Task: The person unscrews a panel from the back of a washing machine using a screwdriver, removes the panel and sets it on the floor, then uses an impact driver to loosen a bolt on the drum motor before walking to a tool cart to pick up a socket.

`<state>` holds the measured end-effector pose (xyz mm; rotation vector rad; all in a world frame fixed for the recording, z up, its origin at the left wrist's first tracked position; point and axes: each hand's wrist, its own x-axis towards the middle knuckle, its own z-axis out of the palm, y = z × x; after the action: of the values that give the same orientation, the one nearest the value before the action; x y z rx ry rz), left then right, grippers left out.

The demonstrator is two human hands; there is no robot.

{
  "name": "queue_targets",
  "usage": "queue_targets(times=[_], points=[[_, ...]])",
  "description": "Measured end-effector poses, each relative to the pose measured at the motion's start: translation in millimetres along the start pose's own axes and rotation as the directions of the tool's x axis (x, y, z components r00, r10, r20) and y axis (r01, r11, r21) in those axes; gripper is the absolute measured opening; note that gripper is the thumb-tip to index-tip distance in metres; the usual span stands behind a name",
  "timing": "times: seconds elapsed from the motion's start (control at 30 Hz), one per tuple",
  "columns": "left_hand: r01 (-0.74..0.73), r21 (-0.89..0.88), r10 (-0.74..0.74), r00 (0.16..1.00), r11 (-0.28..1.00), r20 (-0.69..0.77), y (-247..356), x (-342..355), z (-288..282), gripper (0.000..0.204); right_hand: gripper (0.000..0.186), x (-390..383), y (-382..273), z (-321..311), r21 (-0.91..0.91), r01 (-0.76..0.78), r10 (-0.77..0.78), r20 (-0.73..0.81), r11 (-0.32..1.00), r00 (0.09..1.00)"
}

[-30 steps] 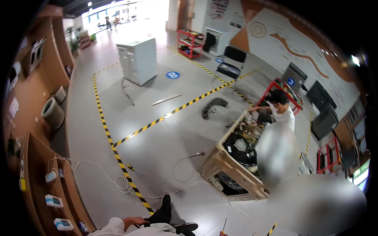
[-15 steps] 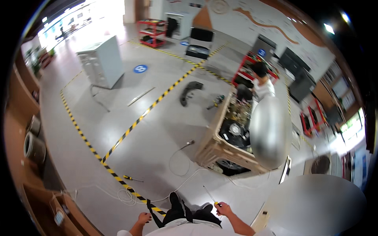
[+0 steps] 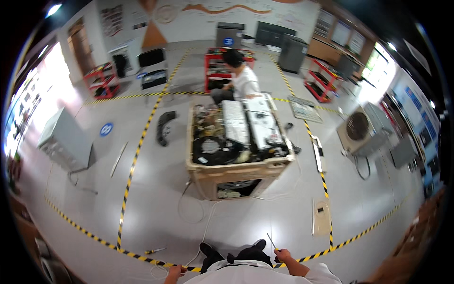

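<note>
My right hand (image 3: 283, 256) grips a screwdriver (image 3: 271, 241) by its handle, the thin shaft pointing up and away from me. My left hand (image 3: 175, 271) hangs low by my left side, its fingers loosely apart with nothing seen in them. In front of my feet stands a large beige appliance cabinet (image 3: 236, 173) with its upper side uncovered. Inside show a black round part (image 3: 210, 146), wiring and two pale long panels. Both my hands are apart from it. A second screwdriver (image 3: 155, 250), yellow and black, lies on the floor to the left.
Behind the cabinet is a person (image 3: 246, 81) in white, low down beside a red tool cart (image 3: 213, 66). A black curved part (image 3: 164, 128) lies left of it. White cable (image 3: 206, 227) crosses the floor near my feet. A beige panel (image 3: 321, 217) lies at right.
My view has swung to the right, so the cabinet now sits in the middle. Large blurred grey shapes at the right are gone. The screwdriver stays in my right hand.
</note>
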<state>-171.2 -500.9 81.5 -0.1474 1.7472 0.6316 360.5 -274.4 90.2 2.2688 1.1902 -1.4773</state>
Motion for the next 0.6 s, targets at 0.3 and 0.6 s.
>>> queue_targets(times=[0.3,0.6], points=[[-0.207,0.332,0.147,0.969,0.921,0.197,77,-31,165,0.030,0.049,49,121,-46,0.158,-0.004,0.019,-0.090,0.987,0.996],[-0.449,0.656,0.114,0.866,0.607,0.487,183,-15,393,0.039,0.040,44,146,-160,0.731,-0.067,0.230,-0.125,0.679,0.965]])
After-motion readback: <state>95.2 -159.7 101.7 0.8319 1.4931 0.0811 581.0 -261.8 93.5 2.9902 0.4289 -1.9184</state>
